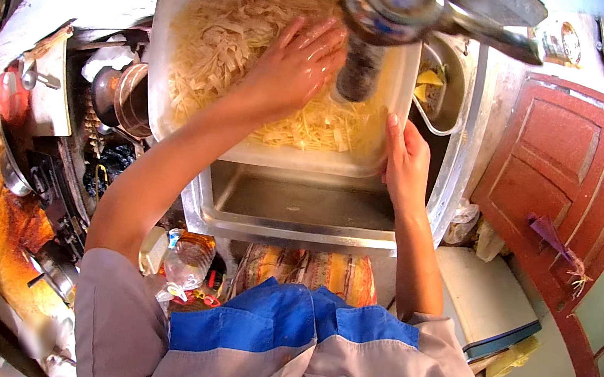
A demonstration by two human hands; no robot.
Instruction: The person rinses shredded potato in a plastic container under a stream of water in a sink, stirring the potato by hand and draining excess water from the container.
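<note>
A translucent white plastic tub (197, 145) rests over the stainless steel sink (300, 203). Pale, thin food strips (230, 43), either noodles or a shredded vegetable, lie in it in what looks like cloudy water. Wet and palm down, my left hand (303, 66) reaches over the strips with its fingers slightly apart; no hold on anything shows. At the tub's right front corner, my right hand (405, 154) grips the rim, thumb on top and fingers hidden beneath. The faucet (394, 3) juts over the tub and hides part of its far right side.
Right of the tub, a small steel basin (443, 87) contains yellow scraps. Pots (111, 93) and a cutting board (48, 86) crowd the left. A plastic bottle (189, 259) stands below the sink. A red-brown wooden door (559, 151) and a white-topped box (485, 298) are on the right.
</note>
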